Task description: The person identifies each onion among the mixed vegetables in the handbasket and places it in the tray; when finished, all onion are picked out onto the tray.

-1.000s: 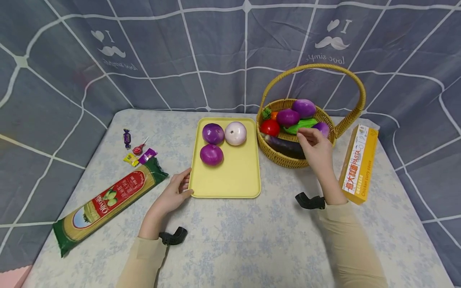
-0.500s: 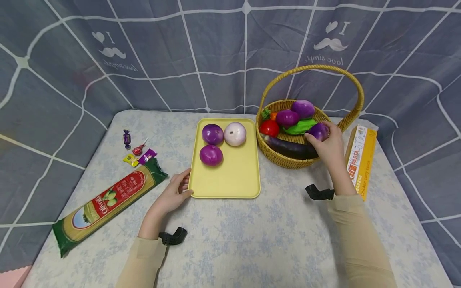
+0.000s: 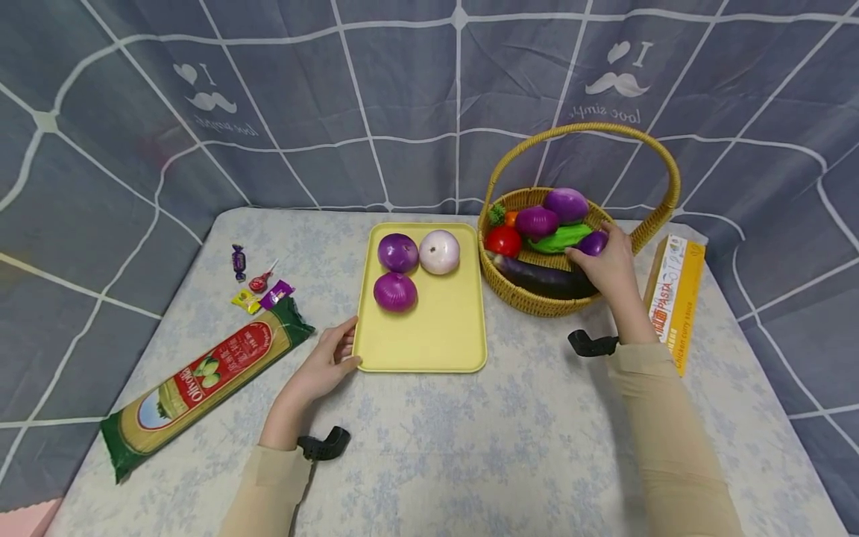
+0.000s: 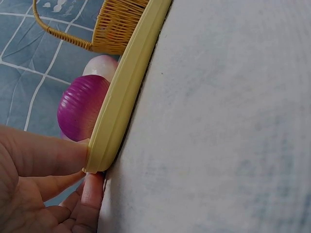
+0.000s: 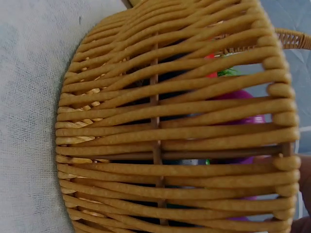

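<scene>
Gripping purple onion (image 3: pixel 593 242) in basket (image 3: pixel 537 302), right hand (image 3: pixel 607 265)

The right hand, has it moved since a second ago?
Yes. The right hand has moved right and farther over the basket, toward the pasta box; its grip is now around a purple onion at the basket's right side.

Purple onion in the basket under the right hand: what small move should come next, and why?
Probably lift it clear of the basket. The right hand already wraps the purple onion, while the left hand steadies the yellow tray, which has free space.
</scene>
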### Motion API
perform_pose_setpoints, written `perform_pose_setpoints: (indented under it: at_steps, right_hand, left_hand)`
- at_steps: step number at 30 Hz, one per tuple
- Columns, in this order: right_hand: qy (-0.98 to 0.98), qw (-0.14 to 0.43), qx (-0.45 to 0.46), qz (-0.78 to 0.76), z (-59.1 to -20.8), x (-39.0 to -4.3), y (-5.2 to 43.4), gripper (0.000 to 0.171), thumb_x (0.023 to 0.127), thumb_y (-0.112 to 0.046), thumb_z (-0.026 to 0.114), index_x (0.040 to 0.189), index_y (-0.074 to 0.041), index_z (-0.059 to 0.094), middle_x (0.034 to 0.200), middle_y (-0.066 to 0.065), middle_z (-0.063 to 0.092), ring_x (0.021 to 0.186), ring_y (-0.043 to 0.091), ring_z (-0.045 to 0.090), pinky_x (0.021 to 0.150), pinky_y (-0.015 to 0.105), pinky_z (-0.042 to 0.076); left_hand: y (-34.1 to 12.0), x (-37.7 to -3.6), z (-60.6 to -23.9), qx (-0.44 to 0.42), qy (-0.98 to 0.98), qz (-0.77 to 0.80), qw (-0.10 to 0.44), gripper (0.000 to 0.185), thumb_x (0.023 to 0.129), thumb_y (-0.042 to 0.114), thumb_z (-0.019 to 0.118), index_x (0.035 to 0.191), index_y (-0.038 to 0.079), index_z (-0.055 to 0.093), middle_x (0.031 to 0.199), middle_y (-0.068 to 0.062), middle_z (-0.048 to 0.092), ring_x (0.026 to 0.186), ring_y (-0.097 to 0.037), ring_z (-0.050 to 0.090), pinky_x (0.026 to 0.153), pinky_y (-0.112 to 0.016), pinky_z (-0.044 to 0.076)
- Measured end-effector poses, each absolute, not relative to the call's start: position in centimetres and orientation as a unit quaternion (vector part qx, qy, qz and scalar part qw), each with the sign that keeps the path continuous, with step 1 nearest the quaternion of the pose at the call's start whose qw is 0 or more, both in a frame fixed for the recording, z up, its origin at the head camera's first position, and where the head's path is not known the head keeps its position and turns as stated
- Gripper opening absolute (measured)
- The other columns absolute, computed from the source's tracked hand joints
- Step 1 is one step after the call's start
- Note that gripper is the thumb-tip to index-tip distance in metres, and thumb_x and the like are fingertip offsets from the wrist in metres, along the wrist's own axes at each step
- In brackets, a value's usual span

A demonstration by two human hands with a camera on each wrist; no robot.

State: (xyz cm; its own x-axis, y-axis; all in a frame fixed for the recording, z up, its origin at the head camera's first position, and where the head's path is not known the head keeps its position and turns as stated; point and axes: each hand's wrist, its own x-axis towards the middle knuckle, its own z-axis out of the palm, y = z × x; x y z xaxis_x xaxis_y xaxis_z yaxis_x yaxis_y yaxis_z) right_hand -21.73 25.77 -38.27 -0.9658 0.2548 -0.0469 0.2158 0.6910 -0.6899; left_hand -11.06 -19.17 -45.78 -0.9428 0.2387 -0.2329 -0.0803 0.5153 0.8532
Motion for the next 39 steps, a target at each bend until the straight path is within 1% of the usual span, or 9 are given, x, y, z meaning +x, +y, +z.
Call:
perform_pose_setpoints:
  at_steps: [7,11,12,15,18,19,24,33,39]
  right_hand:
    - [-0.930,0.018,-0.143,0.337,-38.6,-22.2,25.7,0.089,0.089,-0.022,0.070,0.154,0.005,0.016,0.152,0.035,0.024,0.138,0.051,0.032,0.115,0.059,0.029]
    - [-0.939,0.025,-0.131,0.319,-39.0,-22.4,25.8,0.083,0.087,-0.016,0.072,0.150,0.010,0.024,0.148,0.037,0.029,0.136,0.051,0.034,0.115,0.059,0.030]
    - [-0.943,0.034,-0.120,0.309,-40.0,-22.9,26.4,0.083,0.085,-0.015,0.073,0.148,0.010,0.026,0.147,0.037,0.030,0.135,0.051,0.035,0.114,0.060,0.031]
    - [-0.953,0.040,-0.106,0.283,-40.4,-22.9,26.5,0.078,0.083,-0.010,0.074,0.144,0.012,0.031,0.144,0.038,0.033,0.134,0.052,0.034,0.112,0.062,0.032]
    - [-0.959,0.055,-0.096,0.261,-40.6,-22.8,26.4,0.077,0.081,-0.007,0.074,0.144,0.011,0.032,0.144,0.037,0.033,0.133,0.053,0.034,0.109,0.065,0.034]
    - [-0.960,0.052,-0.099,0.257,-39.9,-22.4,25.8,0.077,0.082,-0.005,0.073,0.144,0.012,0.032,0.144,0.038,0.032,0.133,0.054,0.033,0.108,0.066,0.034]
    - [-0.966,0.070,-0.089,0.233,-39.9,-22.5,25.6,0.078,0.081,-0.004,0.074,0.144,0.012,0.033,0.143,0.037,0.034,0.132,0.054,0.033,0.107,0.066,0.035]
    - [-0.969,0.102,-0.082,0.210,-40.1,-22.3,25.7,0.074,0.078,-0.008,0.079,0.135,0.016,0.039,0.134,0.038,0.039,0.124,0.055,0.036,0.104,0.064,0.038]
    - [-0.957,0.134,-0.077,0.244,-39.7,-21.7,25.7,0.073,0.078,-0.008,0.079,0.135,0.014,0.040,0.136,0.036,0.038,0.124,0.052,0.034,0.107,0.060,0.034]
  left_hand:
    - [-19.1,-11.1,-45.9,0.039,0.858,0.485,0.163,0.071,0.095,-0.003,0.056,0.156,0.000,0.019,0.133,-0.021,0.037,0.124,-0.033,0.041,0.112,-0.050,0.037]
    - [-19.2,-11.1,-45.9,0.037,0.858,0.486,0.163,0.071,0.095,-0.003,0.056,0.156,0.000,0.019,0.133,-0.021,0.037,0.124,-0.033,0.040,0.111,-0.050,0.038]
    - [-19.2,-11.1,-45.9,0.038,0.858,0.486,0.164,0.071,0.095,-0.003,0.056,0.156,0.000,0.019,0.133,-0.021,0.037,0.124,-0.033,0.041,0.111,-0.050,0.038]
    - [-19.2,-11.0,-45.9,0.042,0.858,0.484,0.164,0.071,0.095,-0.003,0.055,0.156,-0.001,0.019,0.133,-0.021,0.037,0.124,-0.033,0.041,0.111,-0.050,0.038]
    - [-19.2,-11.0,-45.9,0.052,0.859,0.483,0.162,0.070,0.095,-0.003,0.055,0.155,-0.003,0.019,0.132,-0.022,0.037,0.123,-0.033,0.042,0.111,-0.051,0.038]
    - [-19.2,-11.0,-45.9,0.055,0.859,0.484,0.160,0.070,0.095,-0.003,0.055,0.155,-0.003,0.020,0.132,-0.022,0.037,0.123,-0.034,0.042,0.110,-0.051,0.038]
    - [-19.2,-10.9,-45.8,0.059,0.857,0.487,0.155,0.069,0.095,-0.003,0.055,0.154,-0.004,0.020,0.132,-0.023,0.037,0.122,-0.034,0.042,0.110,-0.051,0.039]
    - [-19.1,-11.1,-45.8,0.055,0.857,0.486,0.159,0.069,0.096,-0.003,0.055,0.155,-0.003,0.020,0.133,-0.023,0.037,0.123,-0.034,0.043,0.110,-0.051,0.039]
    - [-19.1,-11.1,-45.8,0.050,0.858,0.486,0.160,0.070,0.096,-0.003,0.056,0.155,-0.002,0.020,0.133,-0.022,0.037,0.123,-0.033,0.042,0.110,-0.050,0.039]
